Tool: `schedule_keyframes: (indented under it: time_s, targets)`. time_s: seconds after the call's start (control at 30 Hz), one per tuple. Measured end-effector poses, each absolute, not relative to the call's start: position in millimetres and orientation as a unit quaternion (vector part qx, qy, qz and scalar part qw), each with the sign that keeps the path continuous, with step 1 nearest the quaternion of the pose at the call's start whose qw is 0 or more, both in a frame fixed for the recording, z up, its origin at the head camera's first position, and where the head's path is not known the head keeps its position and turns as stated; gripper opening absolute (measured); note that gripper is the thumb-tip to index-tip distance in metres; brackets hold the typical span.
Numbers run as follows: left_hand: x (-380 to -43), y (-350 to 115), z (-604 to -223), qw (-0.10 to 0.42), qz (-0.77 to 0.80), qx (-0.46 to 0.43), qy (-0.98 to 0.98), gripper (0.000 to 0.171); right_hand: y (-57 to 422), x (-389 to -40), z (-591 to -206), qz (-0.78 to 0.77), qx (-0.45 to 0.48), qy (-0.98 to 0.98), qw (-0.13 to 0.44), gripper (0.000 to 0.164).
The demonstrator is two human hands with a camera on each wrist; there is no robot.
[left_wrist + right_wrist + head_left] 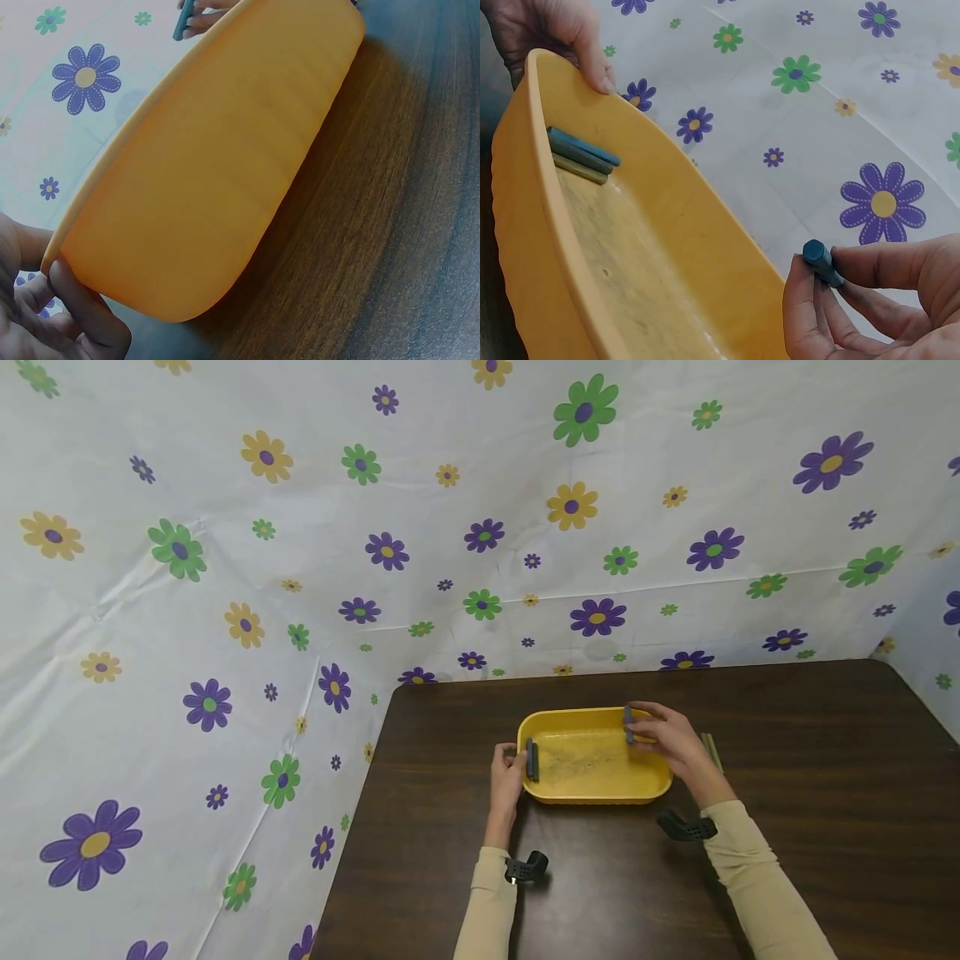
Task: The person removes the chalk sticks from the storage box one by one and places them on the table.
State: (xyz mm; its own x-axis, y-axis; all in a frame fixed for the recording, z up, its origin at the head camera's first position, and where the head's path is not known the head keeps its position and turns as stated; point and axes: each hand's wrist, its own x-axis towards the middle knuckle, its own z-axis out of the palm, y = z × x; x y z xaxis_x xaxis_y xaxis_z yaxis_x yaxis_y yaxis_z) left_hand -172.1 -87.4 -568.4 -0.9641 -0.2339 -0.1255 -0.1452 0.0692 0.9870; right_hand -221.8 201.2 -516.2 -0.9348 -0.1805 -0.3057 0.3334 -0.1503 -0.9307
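Note:
A yellow plastic tray with raised walls sits on the dark table. At its left end my left hand pinches the rim, thumb on one side of the wall and fingers on the other. My right hand holds a blue hexagonal stick between thumb and fingertips, over the right part of the tray. Three similar sticks, blue, dark green-grey and olive, lie side by side inside the tray against its left end. Dark smudges mark the tray floor.
Olive-coloured sticks lie on the table just right of the tray, partly behind my right hand and wrist. The wooden table meets a white flowered cloth at its back and left. A black camera mount is on each wrist.

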Motion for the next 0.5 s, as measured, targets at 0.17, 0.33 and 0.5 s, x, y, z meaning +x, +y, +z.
schedule_keyframes:
  time_s: [0.17, 0.33, 0.5]
  targets:
    - [-173, -88, -569, 0.036, -0.664, 0.129, -0.735, 0.027, 207, -220, -516, -0.772, 0.065, 0.610, 0.169, 0.064]
    - [-172, -88, -570, 0.037, -0.662, 0.129, -0.737, 0.027, 212, -219, -515, -0.781, 0.063, 0.595, 0.175, 0.064]
    - [-173, -88, -569, 0.037, -0.663, 0.131, -0.736, 0.026, 218, -218, -513, -0.794, 0.057, 0.578, 0.179, 0.062]
